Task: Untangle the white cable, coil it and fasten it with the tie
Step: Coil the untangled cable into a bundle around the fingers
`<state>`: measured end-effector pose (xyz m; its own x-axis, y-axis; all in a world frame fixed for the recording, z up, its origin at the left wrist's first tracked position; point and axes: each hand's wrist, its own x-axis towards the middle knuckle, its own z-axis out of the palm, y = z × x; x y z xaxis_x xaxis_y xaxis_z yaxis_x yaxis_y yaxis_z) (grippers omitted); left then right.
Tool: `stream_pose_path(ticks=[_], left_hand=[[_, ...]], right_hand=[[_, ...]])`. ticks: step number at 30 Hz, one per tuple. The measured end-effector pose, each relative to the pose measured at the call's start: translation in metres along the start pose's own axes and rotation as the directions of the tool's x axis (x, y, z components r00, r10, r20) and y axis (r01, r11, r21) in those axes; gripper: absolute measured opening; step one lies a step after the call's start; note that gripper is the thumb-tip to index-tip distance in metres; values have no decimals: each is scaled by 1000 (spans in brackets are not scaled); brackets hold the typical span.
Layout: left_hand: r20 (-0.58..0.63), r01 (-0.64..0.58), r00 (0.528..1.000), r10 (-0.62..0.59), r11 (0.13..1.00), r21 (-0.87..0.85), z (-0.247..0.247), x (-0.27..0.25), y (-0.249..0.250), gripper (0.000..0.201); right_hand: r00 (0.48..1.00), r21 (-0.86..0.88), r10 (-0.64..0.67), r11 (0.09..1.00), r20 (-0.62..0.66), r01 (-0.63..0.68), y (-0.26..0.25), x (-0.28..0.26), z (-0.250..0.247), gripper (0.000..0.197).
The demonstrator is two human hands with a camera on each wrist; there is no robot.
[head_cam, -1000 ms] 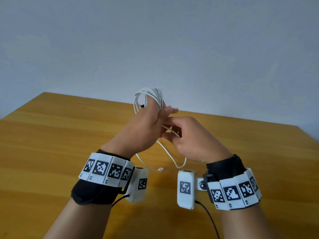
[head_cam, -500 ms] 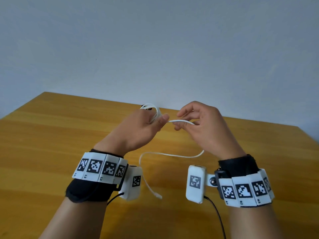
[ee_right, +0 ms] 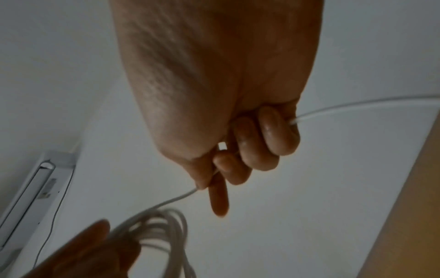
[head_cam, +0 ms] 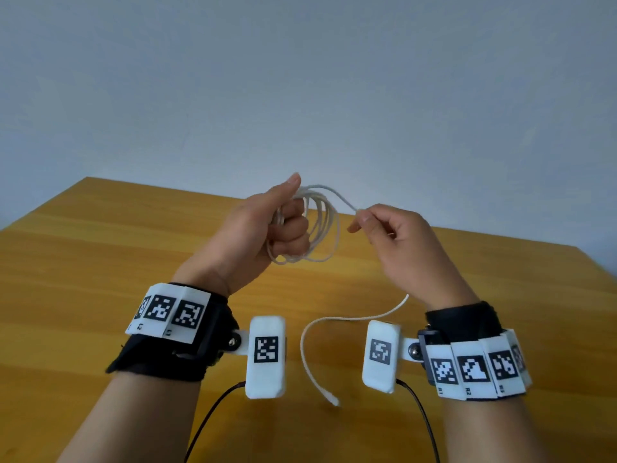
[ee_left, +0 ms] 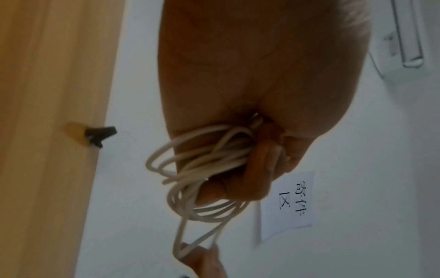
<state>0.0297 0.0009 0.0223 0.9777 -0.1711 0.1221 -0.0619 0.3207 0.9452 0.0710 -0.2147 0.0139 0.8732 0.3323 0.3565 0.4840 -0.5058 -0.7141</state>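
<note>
Left hand [head_cam: 267,228] at frame centre, fist closed round a bundle of cable [head_cam: 325,225] loops, thumb up; loops hang out to the right of the knuckles. Left wrist view: several turns bunched under curled fingers [ee_left: 259,169], a plug end tucked into the fist. Right hand [head_cam: 397,242] right of centre, apart from the left, pinching the strand that runs off the top of the coil between thumb and forefinger; other fingers curled. Slack exits below the right hand, curves left across lower centre, free plug tip at bottom centre between the two wrist cameras; cannot tell if it touches the bench [head_cam: 83,269]. Both hands held above the bench. Small black tie [ee_left: 100,135] at the bench edge, left side of left wrist view. Paper sign [ee_left: 289,203] on wall behind.
</note>
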Motion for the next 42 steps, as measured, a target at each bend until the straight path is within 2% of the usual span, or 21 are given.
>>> stream_pose_path(ticks=[2, 4, 7, 9, 13, 15, 16, 18, 19, 23, 27, 29, 31, 33, 38, 42], left_hand=[[60, -31, 998, 38, 993, -118, 3, -1, 1, 38], [65, -82, 993, 96, 978, -193, 8, 0, 1, 36], [13, -174, 983, 183, 952, -251, 15, 1, 0, 37], [30, -246, 965, 259, 943, -225, 15, 2, -1, 41], [-13, -372, 928, 372, 928, -35, 11, 5, -7, 55], [-46, -413, 906, 420, 903, 117, 8, 5, -10, 49], [-49, -420, 895, 444, 873, 247, 6, 5, -12, 46], [-26, -388, 886, 463, 772, 503, 3, 4, -15, 44], [-8, -374, 888, 460, 733, 569, 3, 5, -17, 42], [48, -318, 910, 412, 621, 716, 0, 8, -26, 25], [56, -191, 937, 346, 370, 909, -11, 10, -31, 27], [48, -158, 943, 331, 315, 936, -9, 9, -32, 25], [51, -154, 947, 317, 310, 938, -6, 7, -31, 21], [17, -115, 961, 278, 341, 933, -4, 5, -28, 25], [-20, -69, 984, 175, 489, 870, -3, 1, -20, 55], [-28, -65, 991, 128, 667, 742, 1, -1, -15, 56]], right_hand=[[999, -32, -5, 999, 51, 7, -2, 1, 8, 32], [993, -35, -15, 999, 117, 19, -7, 1, 14, 29], [980, -64, -32, 997, 198, 46, -14, -1, 19, 33], [973, -76, -10, 997, 232, 29, -15, -2, 21, 25], [940, -98, 61, 995, 335, -30, -12, -2, 22, 37], [928, -109, 44, 994, 370, -3, -14, -3, 23, 43], [923, -108, 31, 994, 383, 11, -15, -4, 23, 44], [920, -104, 33, 995, 391, 8, -17, -5, 23, 42], [922, -102, 36, 995, 387, 4, -17, -5, 23, 40], [933, -80, 36, 997, 358, -8, -22, -5, 20, 28], [942, -38, -25, 998, 334, 40, -26, -7, 15, 23], [958, -56, -37, 997, 286, 55, -27, -7, 10, 22], [974, -85, -32, 995, 226, 53, -25, -7, 4, 17], [986, -94, -41, 994, 164, 57, -23, -8, -1, 13], [995, -25, -95, 995, 1, 95, -21, -8, -15, 10], [994, -52, -99, 994, -51, 97, -18, -7, -17, 16]])
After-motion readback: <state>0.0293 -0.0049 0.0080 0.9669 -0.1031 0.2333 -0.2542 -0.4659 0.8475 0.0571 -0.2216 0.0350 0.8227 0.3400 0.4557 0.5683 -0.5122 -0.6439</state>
